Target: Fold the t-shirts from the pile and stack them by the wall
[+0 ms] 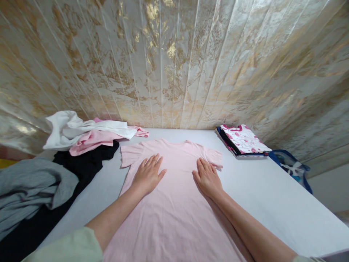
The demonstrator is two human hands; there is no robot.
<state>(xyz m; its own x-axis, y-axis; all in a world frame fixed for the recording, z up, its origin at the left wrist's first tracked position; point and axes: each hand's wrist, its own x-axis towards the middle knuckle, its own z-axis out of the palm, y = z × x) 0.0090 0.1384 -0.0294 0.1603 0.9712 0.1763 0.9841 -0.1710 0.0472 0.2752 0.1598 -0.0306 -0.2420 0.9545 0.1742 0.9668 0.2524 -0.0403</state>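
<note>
A pale pink short-sleeved T-shirt (174, 203) lies spread out on the white table, its neckline and both sleeves at the far end. Its lower part runs out of view at the bottom and shows soft wrinkles. My left hand (148, 174) rests flat on the left chest area, fingers stretched and thumb apart. On the right chest area, just below the sleeve, my right hand (207, 176) lies with its palm down and its fingers extended. Neither hand grips the cloth.
Loose clothes lie on the left: a white garment (81, 129), a pink one (92, 141), a black one (84, 167) and a grey one (35, 185). A folded stack (245, 140) sits at the back right beside a blue-edged bag (291, 169). A patterned curtain (169, 72) hangs behind the table (278, 203).
</note>
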